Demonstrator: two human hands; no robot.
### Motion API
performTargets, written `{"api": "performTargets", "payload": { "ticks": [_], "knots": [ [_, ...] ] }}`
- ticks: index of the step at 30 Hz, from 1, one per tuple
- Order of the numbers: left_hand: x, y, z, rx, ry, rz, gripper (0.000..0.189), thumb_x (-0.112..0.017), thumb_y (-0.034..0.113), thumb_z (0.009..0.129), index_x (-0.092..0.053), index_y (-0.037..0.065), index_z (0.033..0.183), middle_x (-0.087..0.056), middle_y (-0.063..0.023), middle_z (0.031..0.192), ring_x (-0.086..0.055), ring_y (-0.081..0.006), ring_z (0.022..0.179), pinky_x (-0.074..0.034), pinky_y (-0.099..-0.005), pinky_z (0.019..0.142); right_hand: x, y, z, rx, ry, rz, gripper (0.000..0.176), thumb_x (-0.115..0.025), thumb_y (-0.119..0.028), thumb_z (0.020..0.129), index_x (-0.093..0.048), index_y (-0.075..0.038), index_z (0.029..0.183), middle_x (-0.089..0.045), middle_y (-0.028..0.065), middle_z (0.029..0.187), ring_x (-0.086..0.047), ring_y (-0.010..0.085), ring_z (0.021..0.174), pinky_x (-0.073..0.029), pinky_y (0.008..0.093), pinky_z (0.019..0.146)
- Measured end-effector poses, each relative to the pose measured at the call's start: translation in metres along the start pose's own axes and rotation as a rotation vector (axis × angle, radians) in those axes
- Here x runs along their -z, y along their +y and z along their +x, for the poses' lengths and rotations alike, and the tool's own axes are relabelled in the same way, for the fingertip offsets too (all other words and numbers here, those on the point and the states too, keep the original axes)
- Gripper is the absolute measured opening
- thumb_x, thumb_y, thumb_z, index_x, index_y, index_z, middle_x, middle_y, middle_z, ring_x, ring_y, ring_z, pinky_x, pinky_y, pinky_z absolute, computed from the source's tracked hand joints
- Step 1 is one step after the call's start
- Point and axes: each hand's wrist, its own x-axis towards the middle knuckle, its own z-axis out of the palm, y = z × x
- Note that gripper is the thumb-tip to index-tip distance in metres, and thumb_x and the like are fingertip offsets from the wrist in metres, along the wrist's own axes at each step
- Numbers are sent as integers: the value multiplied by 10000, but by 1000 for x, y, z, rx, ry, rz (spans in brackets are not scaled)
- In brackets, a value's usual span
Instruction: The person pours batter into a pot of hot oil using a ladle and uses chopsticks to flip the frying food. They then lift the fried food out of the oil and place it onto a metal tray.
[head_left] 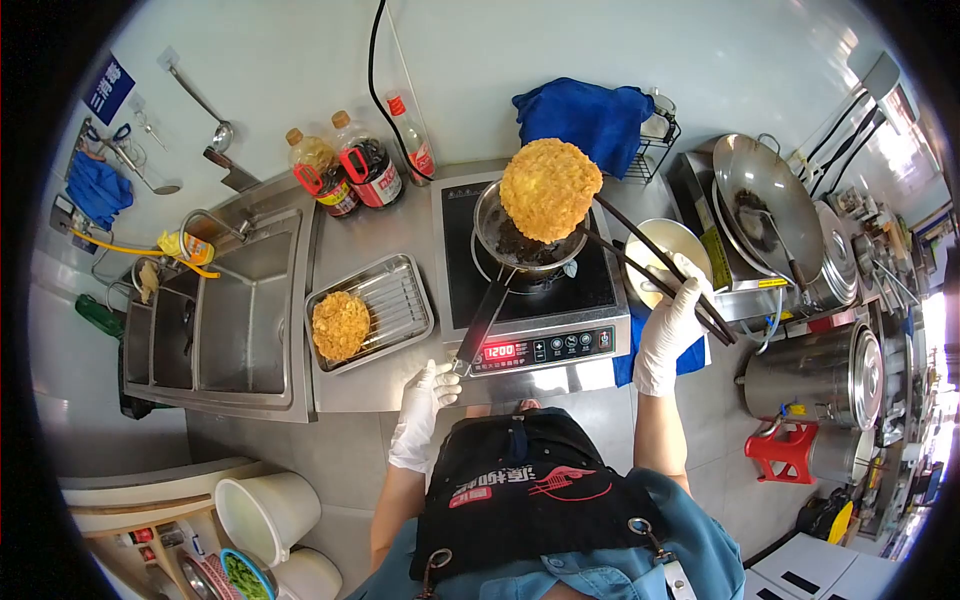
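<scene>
My right hand (672,335), in a white glove, is closed around a pair of long dark chopsticks (640,262). At their far ends a round, golden fried patty (548,190) is held up above a small saucepan (497,215) with dark-looking contents. The patty covers part of the pan's rim. My left hand (425,402), also gloved, is beside the end of the saucepan's black handle (485,318), fingers partly spread and not wrapped around it. A second fried patty (341,326) lies at the left of a metal tray with a rack (400,318).
The saucepan stands on an induction cooker (590,290) showing 1200. A pale bowl (690,242) sits right of it, partly behind my right hand. Sauce bottles (372,165) line the wall, and a sink (245,330) is at the left. A large wok (765,195) stands right.
</scene>
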Motion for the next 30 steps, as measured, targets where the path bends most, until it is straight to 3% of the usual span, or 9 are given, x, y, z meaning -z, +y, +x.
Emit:
{"api": "performTargets", "payload": {
  "ticks": [8,30],
  "knots": [
    [3,-1,2,-5,4,-15,456,-448,392,937,-565,-32,1059,-629,-80,792,-617,-155,677,-497,-246,603,-2,-1,2,6,-1,15,379,-486,-335,929,-540,22,1041,-600,163,1035,-642,244,787,-531,290,614],
    [-2,2,-1,-1,10,-23,446,-445,391,939,-566,-24,1052,-631,-72,791,-612,-144,674,-490,-238,605,-4,-5,3,-17,11,-9,392,-477,-342,932,-538,29,1043,-602,168,1025,-643,240,774,-529,286,615]
  ]
}}
